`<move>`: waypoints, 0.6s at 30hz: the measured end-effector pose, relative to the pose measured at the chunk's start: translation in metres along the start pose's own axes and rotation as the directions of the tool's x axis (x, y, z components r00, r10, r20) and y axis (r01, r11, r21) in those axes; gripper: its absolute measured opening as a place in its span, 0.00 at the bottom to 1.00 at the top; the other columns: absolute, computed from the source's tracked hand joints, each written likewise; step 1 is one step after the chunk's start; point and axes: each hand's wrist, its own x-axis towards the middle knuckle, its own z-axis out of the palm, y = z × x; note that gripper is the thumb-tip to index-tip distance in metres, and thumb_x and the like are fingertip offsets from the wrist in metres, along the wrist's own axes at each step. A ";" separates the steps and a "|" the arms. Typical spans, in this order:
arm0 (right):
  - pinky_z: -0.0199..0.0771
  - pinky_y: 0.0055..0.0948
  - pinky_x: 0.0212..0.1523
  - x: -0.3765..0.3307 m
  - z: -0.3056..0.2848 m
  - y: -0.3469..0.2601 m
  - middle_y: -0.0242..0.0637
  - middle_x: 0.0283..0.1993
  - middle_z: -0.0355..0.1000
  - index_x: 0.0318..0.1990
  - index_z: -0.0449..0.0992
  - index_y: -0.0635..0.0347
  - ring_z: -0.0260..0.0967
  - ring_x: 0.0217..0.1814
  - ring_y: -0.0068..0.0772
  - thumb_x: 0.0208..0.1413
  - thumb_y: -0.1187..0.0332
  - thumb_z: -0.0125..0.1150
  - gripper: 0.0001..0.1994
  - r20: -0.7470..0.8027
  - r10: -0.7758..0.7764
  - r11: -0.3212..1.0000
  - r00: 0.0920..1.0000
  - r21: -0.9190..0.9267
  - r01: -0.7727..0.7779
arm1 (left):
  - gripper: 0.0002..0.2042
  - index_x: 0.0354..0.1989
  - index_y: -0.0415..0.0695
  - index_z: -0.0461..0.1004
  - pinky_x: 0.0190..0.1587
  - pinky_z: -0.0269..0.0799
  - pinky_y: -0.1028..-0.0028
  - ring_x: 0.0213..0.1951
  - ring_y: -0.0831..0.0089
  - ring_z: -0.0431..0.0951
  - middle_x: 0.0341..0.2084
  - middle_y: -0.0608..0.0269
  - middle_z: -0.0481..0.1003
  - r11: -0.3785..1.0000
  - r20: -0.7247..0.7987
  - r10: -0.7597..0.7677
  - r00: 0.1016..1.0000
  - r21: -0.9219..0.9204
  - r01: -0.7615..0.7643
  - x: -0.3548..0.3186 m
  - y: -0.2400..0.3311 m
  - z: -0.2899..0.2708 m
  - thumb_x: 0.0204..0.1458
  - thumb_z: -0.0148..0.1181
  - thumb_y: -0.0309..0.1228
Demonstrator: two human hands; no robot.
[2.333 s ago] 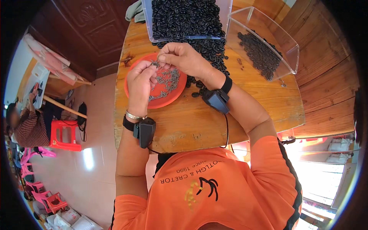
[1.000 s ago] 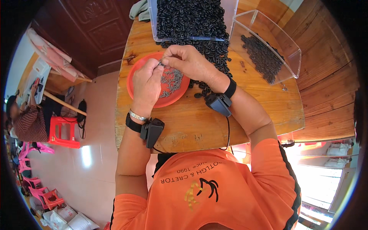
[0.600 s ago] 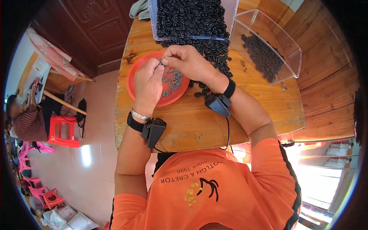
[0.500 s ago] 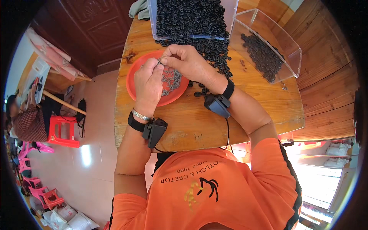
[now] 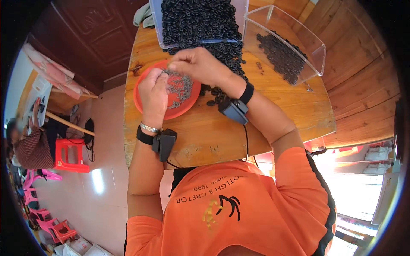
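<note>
A round orange-red plastic dish on the wooden table holds many small grey metal pieces that look like screws. My left hand is over the dish's left side, thumb and fingers closed in a pinch. What sits between its fingertips is too small to make out. Just beyond the dish's right rim, my right hand is bent with thumb and index finger together, its fingertips a short way from the left ones. Any piece in that pinch cannot be seen. Small black oval parts with holes lie beside the dish.
A clear bin heaped with black parts spills onto the wooden table. Another clear bin at the right holds more. A cable hangs from my right wrist device. Leftward, another person sits near a red stool.
My fingertips met over the dish before; now my right hand has drawn slightly apart from my left. The whole view has shifted a little.
</note>
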 end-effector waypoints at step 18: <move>0.71 0.36 0.36 -0.047 -0.032 0.013 0.39 0.34 0.74 0.33 0.77 0.60 0.72 0.37 0.42 0.43 0.65 0.66 0.11 0.112 0.332 0.650 0.937 -0.746 -0.141 | 0.07 0.29 0.37 0.71 0.22 0.62 0.80 0.19 0.83 0.65 0.16 0.69 0.66 1.000 0.079 -0.012 0.997 -0.013 0.013 -0.002 0.003 0.001 0.53 0.51 0.27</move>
